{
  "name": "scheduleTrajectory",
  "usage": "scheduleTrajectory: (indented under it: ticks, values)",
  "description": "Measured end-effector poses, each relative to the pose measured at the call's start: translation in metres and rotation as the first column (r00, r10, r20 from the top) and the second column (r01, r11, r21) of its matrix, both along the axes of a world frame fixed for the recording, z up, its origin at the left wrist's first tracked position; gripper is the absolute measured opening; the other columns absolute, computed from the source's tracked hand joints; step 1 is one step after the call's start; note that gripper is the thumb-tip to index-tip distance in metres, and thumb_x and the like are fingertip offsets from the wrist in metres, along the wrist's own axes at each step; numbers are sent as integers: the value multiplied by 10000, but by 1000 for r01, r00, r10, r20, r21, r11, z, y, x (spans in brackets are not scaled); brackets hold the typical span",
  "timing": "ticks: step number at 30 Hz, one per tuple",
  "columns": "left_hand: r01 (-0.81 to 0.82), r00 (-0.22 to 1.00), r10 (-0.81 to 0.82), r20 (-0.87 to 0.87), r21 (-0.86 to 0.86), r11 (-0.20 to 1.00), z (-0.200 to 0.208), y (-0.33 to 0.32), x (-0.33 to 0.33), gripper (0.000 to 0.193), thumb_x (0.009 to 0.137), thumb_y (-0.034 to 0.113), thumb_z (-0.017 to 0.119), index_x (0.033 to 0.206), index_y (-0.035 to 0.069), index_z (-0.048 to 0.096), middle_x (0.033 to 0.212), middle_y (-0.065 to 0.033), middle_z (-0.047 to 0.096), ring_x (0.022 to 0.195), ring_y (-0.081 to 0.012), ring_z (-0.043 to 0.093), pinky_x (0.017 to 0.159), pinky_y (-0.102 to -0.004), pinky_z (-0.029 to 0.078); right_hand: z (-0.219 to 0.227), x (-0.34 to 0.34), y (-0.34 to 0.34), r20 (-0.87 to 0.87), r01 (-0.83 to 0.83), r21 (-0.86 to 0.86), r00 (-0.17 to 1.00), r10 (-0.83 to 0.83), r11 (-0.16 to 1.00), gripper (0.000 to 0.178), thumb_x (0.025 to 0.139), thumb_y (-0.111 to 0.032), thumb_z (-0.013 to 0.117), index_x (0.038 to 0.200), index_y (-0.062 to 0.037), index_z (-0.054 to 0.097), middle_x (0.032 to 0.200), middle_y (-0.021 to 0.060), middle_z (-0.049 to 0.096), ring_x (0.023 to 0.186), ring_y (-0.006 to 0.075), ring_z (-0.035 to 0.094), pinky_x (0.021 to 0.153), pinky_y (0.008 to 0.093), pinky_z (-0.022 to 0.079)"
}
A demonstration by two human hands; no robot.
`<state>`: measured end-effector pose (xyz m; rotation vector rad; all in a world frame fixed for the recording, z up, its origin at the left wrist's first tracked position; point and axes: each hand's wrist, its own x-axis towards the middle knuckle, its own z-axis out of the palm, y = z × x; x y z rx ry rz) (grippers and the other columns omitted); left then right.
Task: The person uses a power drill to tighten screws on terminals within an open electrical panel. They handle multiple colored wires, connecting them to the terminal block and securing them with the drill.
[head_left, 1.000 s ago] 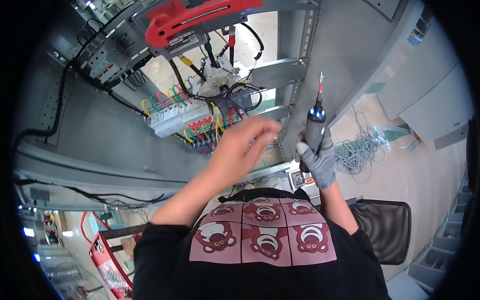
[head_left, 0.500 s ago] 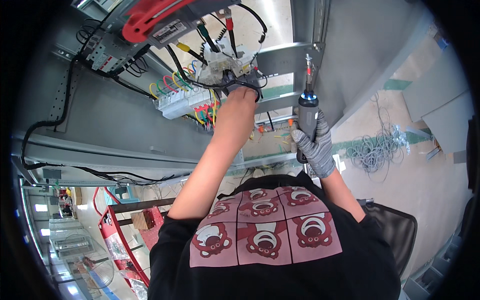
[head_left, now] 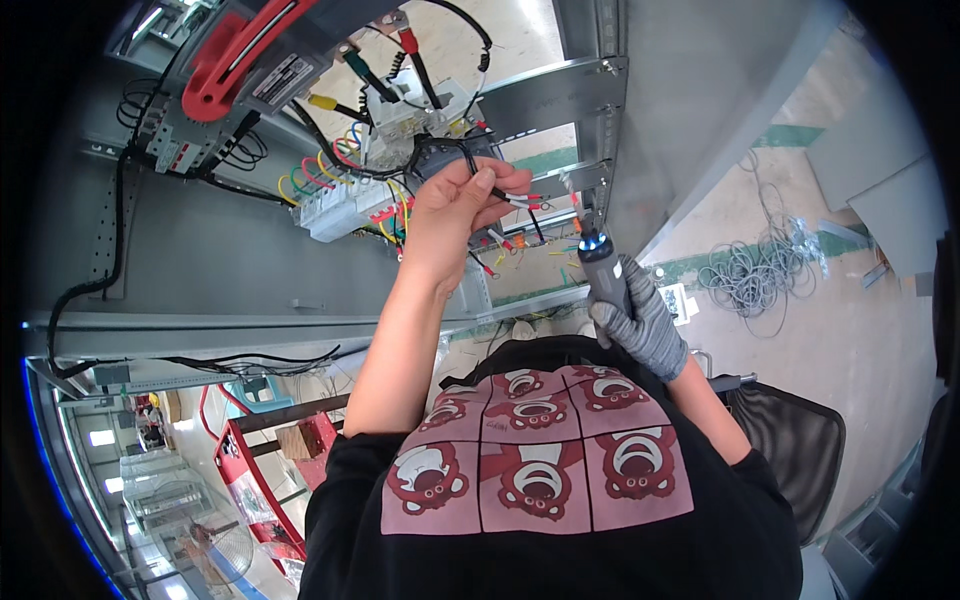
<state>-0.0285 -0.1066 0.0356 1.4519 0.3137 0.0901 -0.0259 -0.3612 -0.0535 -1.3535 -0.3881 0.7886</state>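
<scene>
Two hands are up inside the open grey cabinet (head_left: 250,250): the bare left hand (head_left: 455,215) pinches a few thin wires (head_left: 515,200) with red-sleeved ends between thumb and fingertips, just right of the row of breakers (head_left: 340,205), while the gloved right hand (head_left: 640,320) is wrapped tight around an electric screwdriver (head_left: 598,262) pointing at the rail above. Many coloured wires already sit in the breakers, so wiring looks well along, yet the pinched ends hang loose and seem still unfastened.
</scene>
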Motion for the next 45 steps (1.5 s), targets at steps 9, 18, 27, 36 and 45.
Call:
scheduleTrajectory:
  ticks: [9,18,27,36,45]
  values:
    - [29,994,-13,106,-142,989,4,-6,17,247,1021,188,473,1115,-21,566,1110,-181,669,1024,-240,674,848,-332,579,-13,-15,-19,99,49,-104,994,-38,993,625,893,-231,661,1391,15,374,750,50,595,580,114,575,567,282,495]
    - [55,991,-39,127,-126,990,0,-6,18,227,1021,185,474,1094,-3,577,1101,-180,674,1015,-237,671,838,-320,569,10,-11,-12,-58,12,-84,998,-17,996,545,911,-191,634,1371,-14,400,694,20,552,542,86,527,511,251,449]
    - [49,989,-44,140,-33,998,-8,-5,12,212,1018,177,480,1079,8,592,1067,-151,692,995,-194,672,819,-285,552,11,-11,-15,-71,-24,-149,997,13,989,562,929,-237,612,1381,-6,373,705,22,563,509,79,537,461,231,430]
    - [31,993,-41,115,87,996,-12,-6,8,188,1013,160,486,1072,25,603,1060,-127,702,1003,-183,673,785,-242,536,16,-7,-11,-90,-70,-220,995,51,973,606,928,-223,607,1398,37,326,740,33,565,519,85,543,476,238,444]
    - [91,990,-110,83,208,974,-7,-8,2,195,1010,188,497,1076,41,608,1043,-94,707,993,-124,647,822,-247,496,-3,-4,-8,169,-50,-273,981,99,961,631,931,-240,588,1432,25,310,819,75,611,599,111,602,550,261,498]
